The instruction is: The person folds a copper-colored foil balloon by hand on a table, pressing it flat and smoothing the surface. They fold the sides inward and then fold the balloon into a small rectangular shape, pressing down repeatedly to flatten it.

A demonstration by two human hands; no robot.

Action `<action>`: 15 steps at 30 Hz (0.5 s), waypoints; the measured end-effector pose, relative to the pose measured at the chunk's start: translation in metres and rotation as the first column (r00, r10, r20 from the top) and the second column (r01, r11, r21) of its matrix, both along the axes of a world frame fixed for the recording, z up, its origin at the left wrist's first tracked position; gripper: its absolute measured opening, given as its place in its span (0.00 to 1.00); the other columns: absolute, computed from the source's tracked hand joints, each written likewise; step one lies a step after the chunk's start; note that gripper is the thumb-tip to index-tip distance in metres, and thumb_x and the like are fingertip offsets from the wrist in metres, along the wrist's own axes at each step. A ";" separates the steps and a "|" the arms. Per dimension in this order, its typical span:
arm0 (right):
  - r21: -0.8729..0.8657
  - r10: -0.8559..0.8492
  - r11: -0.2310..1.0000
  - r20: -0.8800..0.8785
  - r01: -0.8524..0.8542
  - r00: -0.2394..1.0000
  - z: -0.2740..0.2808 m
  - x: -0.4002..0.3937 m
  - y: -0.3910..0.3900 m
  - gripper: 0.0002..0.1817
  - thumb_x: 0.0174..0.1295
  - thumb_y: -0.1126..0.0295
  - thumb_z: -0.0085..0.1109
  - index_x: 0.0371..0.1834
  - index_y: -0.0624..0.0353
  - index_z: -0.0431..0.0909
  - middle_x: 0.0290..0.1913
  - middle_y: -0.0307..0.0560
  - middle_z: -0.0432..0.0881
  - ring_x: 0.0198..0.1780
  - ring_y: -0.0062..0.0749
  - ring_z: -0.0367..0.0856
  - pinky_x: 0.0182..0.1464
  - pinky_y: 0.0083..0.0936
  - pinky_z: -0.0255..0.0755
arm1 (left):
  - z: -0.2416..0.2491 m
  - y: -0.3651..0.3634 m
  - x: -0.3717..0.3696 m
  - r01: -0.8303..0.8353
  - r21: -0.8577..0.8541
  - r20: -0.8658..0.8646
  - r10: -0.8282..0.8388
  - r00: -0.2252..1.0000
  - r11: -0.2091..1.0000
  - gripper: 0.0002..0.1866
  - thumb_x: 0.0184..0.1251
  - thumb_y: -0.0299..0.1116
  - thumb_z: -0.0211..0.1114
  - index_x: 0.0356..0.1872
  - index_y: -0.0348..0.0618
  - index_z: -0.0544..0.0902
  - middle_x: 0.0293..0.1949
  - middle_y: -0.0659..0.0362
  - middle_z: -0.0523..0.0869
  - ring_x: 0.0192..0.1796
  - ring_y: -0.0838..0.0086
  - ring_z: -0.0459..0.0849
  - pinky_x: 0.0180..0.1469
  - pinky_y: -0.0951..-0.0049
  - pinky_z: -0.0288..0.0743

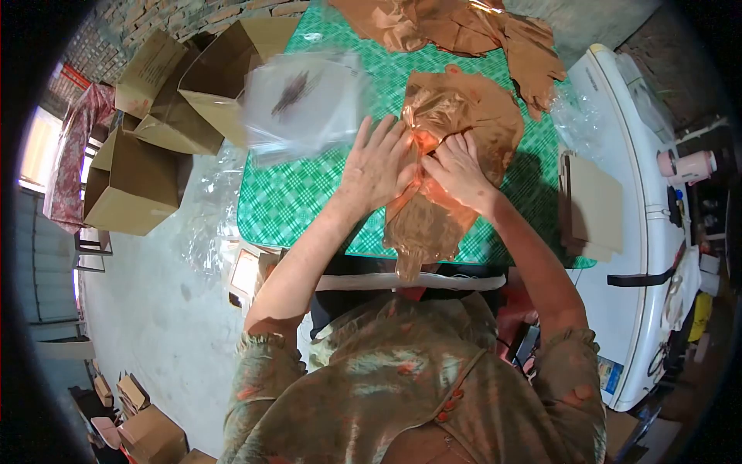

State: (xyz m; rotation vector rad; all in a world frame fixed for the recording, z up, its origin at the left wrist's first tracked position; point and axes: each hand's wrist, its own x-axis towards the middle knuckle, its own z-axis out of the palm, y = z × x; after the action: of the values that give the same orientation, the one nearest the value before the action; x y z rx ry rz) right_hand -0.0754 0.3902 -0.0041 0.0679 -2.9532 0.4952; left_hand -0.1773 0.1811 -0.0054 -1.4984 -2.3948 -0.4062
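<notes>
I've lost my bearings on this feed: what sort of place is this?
Likely a small workshop or packing room: open cardboard boxes stand beside a green checked table, which holds a blurred stack of clear plastic and shiny copper-coloured material.

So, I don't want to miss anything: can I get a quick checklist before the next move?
1. Left hand at the copper sheet's left side: ok.
2. Right hand on the sheet: ok.
3. Sheet smooth: not ok, it is creased.
4. Sheet wholly on the table: not ok, its near end passes the edge.
5. Plastic stack left of the sheet: ok.
6. Stack's print readable: cannot tell, blurred.
</notes>
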 end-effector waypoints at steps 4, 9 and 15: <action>-0.496 -0.125 0.869 -0.218 0.000 0.968 0.000 -0.010 0.017 0.20 0.75 0.58 0.62 0.60 0.61 0.81 0.63 0.58 0.75 0.62 0.50 0.77 0.69 0.41 0.70 | -0.004 0.001 -0.001 -0.008 -0.002 -0.028 0.008 1.000 1.000 0.35 0.83 0.54 0.53 0.81 0.43 0.72 0.81 0.52 0.73 0.87 0.54 0.61 0.90 0.42 0.40; -0.747 -0.406 0.625 -0.066 0.224 0.911 0.013 -0.030 0.048 0.30 0.74 0.64 0.69 0.72 0.66 0.70 0.41 0.41 0.76 0.37 0.25 0.75 0.39 0.23 0.72 | -0.003 0.001 0.000 0.004 0.007 -0.021 -0.004 1.000 1.000 0.34 0.82 0.54 0.56 0.82 0.50 0.73 0.80 0.53 0.74 0.86 0.54 0.62 0.89 0.41 0.41; -0.234 -0.467 0.879 -0.253 0.415 0.847 -0.005 -0.072 0.106 0.35 0.76 0.64 0.68 0.80 0.67 0.64 0.32 0.41 0.78 0.33 0.25 0.75 0.37 0.26 0.72 | -0.006 0.001 -0.001 0.008 0.003 -0.027 -0.008 1.000 1.000 0.33 0.82 0.54 0.56 0.81 0.53 0.74 0.79 0.53 0.75 0.87 0.54 0.62 0.89 0.40 0.41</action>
State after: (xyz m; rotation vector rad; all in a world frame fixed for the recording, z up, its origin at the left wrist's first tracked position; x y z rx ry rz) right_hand -0.1478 0.4963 -0.0094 -0.5037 -2.4952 0.5996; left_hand -0.1786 0.1820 -0.0113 -1.5025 -2.3672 -0.3886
